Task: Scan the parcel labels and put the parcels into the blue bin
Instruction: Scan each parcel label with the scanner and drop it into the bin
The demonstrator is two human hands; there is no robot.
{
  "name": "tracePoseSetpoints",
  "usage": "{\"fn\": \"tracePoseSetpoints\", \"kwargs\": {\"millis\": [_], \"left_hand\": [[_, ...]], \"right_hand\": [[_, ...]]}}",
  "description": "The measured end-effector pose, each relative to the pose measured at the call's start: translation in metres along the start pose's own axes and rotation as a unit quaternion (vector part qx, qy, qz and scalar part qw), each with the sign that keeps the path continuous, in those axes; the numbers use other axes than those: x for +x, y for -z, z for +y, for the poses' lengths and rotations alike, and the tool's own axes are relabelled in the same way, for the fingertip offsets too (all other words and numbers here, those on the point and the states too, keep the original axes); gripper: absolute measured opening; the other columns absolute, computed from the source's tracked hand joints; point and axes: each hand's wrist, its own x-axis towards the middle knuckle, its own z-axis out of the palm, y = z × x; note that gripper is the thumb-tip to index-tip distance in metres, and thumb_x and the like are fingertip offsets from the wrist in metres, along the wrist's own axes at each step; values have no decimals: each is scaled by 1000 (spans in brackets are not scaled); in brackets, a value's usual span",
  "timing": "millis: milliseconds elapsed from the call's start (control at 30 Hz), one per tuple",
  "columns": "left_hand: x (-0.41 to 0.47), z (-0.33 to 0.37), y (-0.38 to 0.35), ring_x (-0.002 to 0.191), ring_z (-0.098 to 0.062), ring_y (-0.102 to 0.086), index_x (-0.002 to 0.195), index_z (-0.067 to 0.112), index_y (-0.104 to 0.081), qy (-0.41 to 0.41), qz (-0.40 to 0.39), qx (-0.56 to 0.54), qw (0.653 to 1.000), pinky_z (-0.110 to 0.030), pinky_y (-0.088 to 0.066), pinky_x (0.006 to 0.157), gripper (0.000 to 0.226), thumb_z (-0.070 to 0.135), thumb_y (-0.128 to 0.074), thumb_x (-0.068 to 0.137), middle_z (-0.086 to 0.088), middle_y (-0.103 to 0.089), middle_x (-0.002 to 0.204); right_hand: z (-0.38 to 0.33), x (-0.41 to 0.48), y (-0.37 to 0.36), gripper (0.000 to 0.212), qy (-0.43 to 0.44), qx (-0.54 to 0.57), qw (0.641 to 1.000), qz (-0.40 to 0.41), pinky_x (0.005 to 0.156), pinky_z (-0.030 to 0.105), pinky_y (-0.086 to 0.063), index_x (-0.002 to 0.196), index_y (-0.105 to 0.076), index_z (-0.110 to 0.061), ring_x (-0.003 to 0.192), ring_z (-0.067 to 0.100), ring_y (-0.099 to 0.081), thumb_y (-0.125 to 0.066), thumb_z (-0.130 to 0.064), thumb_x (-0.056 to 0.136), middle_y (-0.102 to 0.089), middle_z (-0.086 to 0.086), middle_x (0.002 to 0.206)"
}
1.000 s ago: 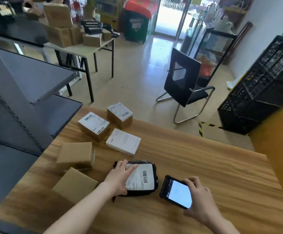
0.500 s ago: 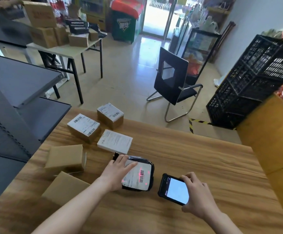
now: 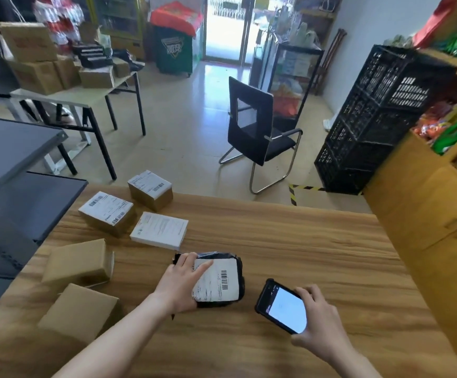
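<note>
Two hands are at work: the left hand [image 3: 179,285] presses nearly straight fingers [image 3: 204,268] on the black parcel [image 3: 219,282], and the right hand [image 3: 320,323] curls its fingers around the scanner [image 3: 287,309]. Both things lie near the front edge of the wooden table [image 3: 303,241]. Five more parcels [image 3: 106,211] sit along its left edge.

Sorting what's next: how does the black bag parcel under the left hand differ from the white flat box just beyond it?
The black bag parcel is soft, crinkled plastic; the white flat box is rigid and square-edged. The bag shows a barcode; the box top shows print, no clear barcode. The left hand rests on the bag; the box is untouched. Both lie flat on the wooden table.
</note>
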Motion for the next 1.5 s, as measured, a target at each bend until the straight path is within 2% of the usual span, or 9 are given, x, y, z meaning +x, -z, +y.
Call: {"fn": "tracePoseSetpoints", "kwargs": {"millis": [167, 367, 567, 767, 933, 1133, 1233, 1333, 1500], "left_hand": [[18, 77, 7, 139, -23, -14, 150, 38, -11, -33, 9, -22, 999, -37, -37, 103, 103, 50, -64, 64, -3, -16, 151], [54, 226, 5, 136, -23, -19, 151, 37, -13, -131, -1, -40, 991, -30, -43, 101, 103, 57, -57, 60, -2, -15, 151], [76, 423, -18, 129, -24, -24, 150, 37, -14, -307, -31, 3, 951, -29, -47, 91, 99, 61, -56, 64, 1, -9, 150], [60, 622, -46, 123, -24, -27, 147, 38, -17, -472, -67, 52, 878, -32, -47, 90, 96, 63, -56, 63, -2, -16, 144], [27, 759, -82, 126, -26, -26, 147, 36, -20, -571, -89, 75, 813, -36, -48, 89, 95, 58, -62, 64, -2, -19, 142], [15, 895, -134, 128, -27, -22, 143, 37, -20, -617, -101, 90, 775, -41, -45, 95, 93, 59, -63, 64, -1, -13, 144], [21, 960, -155, 128, -27, -23, 142, 36, -23, -609, -114, 87, 780, -42, -44, 96, 89, 59, -63, 65, -3, -16, 144], [24, 1020, -178, 127, -27, -25, 141, 34, -24, -586, -124, 65, 798, -41, -47, 93, 87, 58, -62, 66, -3, -17, 145], [18, 1098, -208, 127, -26, -25, 143, 32, -23, -567, -160, 70, 805, -40, -50, 90, 89, 56, -66, 68, -2, -16, 143]], "right_hand": [[70, -40, 9, 94, -85, 95, 991, 47, 84, 28, -32, 137, -37, -31, 102, 9, -50, -76, -39, 52, -29, -14, 121], [191, -123, 17, 92, -213, 181, 951, 131, 81, 24, -41, 133, -38, -26, 98, 6, -41, -81, -36, 52, -28, -11, 112], [300, -266, 10, 92, -394, 243, 860, 214, 78, 24, -48, 132, -39, -24, 102, 9, -46, -79, -35, 50, -29, -13, 113], [356, -411, -18, 95, -579, 268, 730, 246, 91, 33, -48, 136, -36, -30, 110, 9, -50, -81, -42, 52, -27, -11, 121], [390, -489, -39, 98, -661, 297, 634, 270, 91, 24, -46, 136, -36, -24, 114, 9, -47, -84, -41, 52, -28, -6, 127], [476, -533, -44, 89, -683, 321, 597, 273, 91, 23, -44, 133, -38, -25, 111, 6, -36, -78, -30, 55, -40, -8, 122], [535, -543, -40, 82, -686, 321, 591, 278, 98, 22, -41, 135, -37, -24, 123, 11, -32, -70, -24, 60, -41, -9, 118], [588, -550, -34, 86, -700, 305, 580, 283, 100, 16, -35, 140, -36, -19, 125, 13, -36, -71, -32, 62, -42, -2, 132], [654, -562, -33, 84, -719, 318, 559, 265, 96, 17, -38, 137, -39, -22, 119, 11, -40, -72, -35, 62, -43, -4, 130]]}}
